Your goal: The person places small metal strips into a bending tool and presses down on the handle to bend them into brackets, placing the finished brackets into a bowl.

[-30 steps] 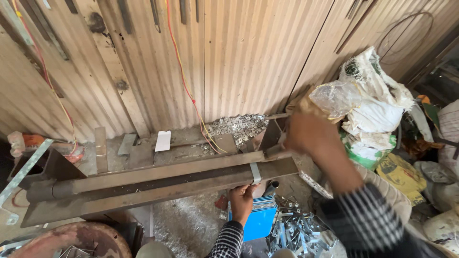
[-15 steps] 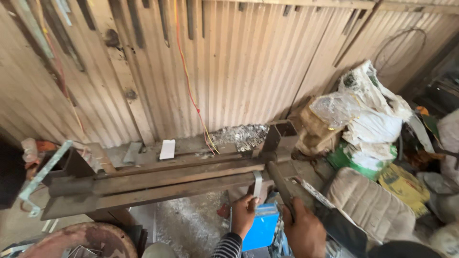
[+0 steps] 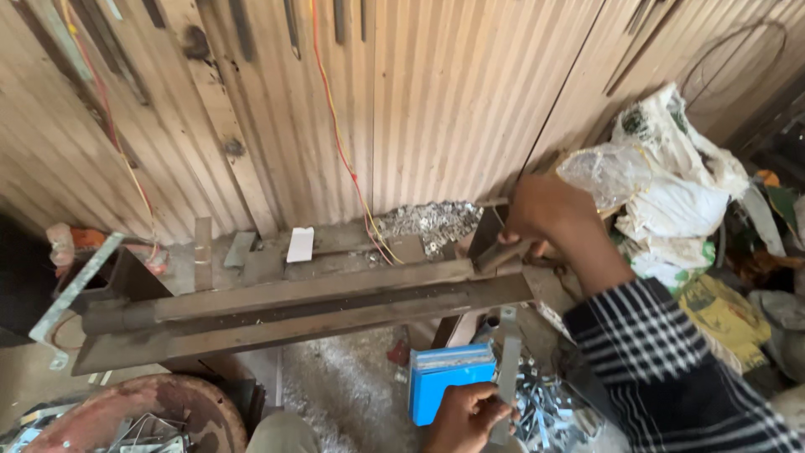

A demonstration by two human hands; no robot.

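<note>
Two long rusty steel beams (image 3: 319, 306) lie side by side across a low stand in front of a corrugated metal wall. My right hand (image 3: 545, 214), on a striped sleeve, grips a short dark metal piece (image 3: 490, 243) at the beams' right end. My left hand (image 3: 465, 415) is at the bottom edge. It holds a flat grey metal strip (image 3: 507, 365) upright, just below the beams and beside a blue box (image 3: 449, 382).
A heap of small shiny metal parts (image 3: 549, 411) lies right of the blue box. Stuffed plastic bags (image 3: 671, 180) are piled at the right. A rusty round drum (image 3: 126, 415) sits bottom left, and a grey metal bracket (image 3: 71, 294) is at the beams' left end. Metal shavings (image 3: 428, 220) lie by the wall.
My right hand dropped beside the left hand half a second ago, then rose back to the beams' right end. The left hand and strip have come slightly down from the beams.
</note>
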